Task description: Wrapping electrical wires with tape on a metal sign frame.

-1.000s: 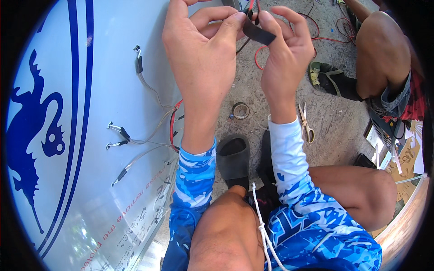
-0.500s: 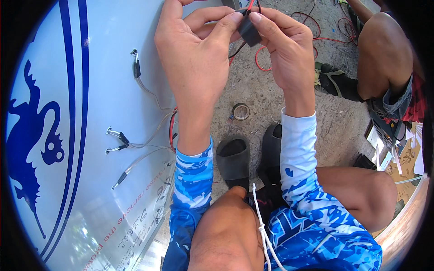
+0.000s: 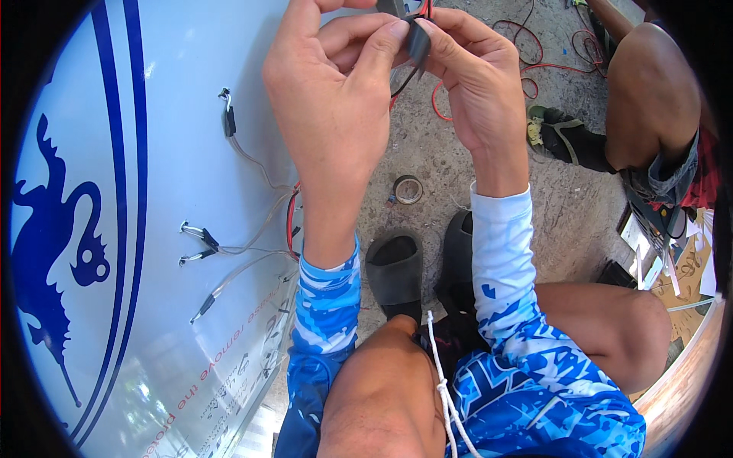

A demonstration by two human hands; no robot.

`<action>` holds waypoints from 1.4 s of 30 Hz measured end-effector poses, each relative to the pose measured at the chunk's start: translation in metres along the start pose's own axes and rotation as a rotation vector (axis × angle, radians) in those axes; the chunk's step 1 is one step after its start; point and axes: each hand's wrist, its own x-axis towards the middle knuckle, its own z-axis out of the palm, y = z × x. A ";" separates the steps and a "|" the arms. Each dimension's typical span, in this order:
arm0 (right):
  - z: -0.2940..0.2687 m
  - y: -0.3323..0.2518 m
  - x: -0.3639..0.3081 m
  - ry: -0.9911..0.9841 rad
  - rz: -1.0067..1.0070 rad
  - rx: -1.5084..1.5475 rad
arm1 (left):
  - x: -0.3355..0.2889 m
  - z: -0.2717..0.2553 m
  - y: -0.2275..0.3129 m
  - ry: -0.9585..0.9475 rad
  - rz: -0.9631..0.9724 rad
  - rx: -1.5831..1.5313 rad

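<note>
At the top of the view, my left hand [image 3: 328,107] and my right hand [image 3: 485,88] meet with thumbs and fingers pinched. Between them is a piece of black tape [image 3: 418,44], its loose end hanging down below the thumbs. Thin red and black wires [image 3: 427,9] come out above the tape, and a dark wire runs down behind it. My fingers hide how far the tape goes round the wires. A grey block-like part [image 3: 390,8] shows just behind my left fingers.
To the left stands a glossy pale panel [image 3: 183,153] with grey wire leads [image 3: 263,166] ending in taped, bare tips. A tape roll [image 3: 408,189] lies on the concrete near my sandals [image 3: 394,267]. Red cable [image 3: 565,67] loops at right, near another person's leg [image 3: 653,99].
The tape's loose end has turned and now looks narrower than its earlier broad flap. My right hand has shifted slightly up and left; the left stays nearly in place.
</note>
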 end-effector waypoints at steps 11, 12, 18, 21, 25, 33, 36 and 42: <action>0.007 -0.001 -0.001 0.061 0.001 -0.020 | -0.012 0.008 -0.006 0.182 -0.115 -0.180; 0.010 -0.002 -0.001 0.080 -0.013 -0.025 | -0.017 0.003 -0.030 0.075 0.244 -0.081; 0.009 -0.001 -0.001 0.053 -0.013 -0.041 | -0.023 0.000 -0.032 0.064 0.313 -0.002; 0.009 -0.002 -0.002 0.059 0.010 -0.039 | -0.028 -0.009 -0.013 -0.030 -0.101 -0.415; 0.009 0.001 -0.002 -0.005 0.027 0.065 | -0.025 -0.024 -0.005 -0.108 -0.277 -0.676; 0.007 -0.003 -0.004 -0.134 0.000 -0.014 | -0.024 -0.048 -0.003 -0.285 -0.435 -1.153; 0.007 -0.001 -0.002 -0.120 0.024 0.011 | -0.024 -0.052 -0.001 -0.255 -0.391 -1.071; 0.002 -0.001 -0.001 -0.082 0.006 -0.009 | -0.027 -0.036 -0.001 -0.042 -0.113 -0.317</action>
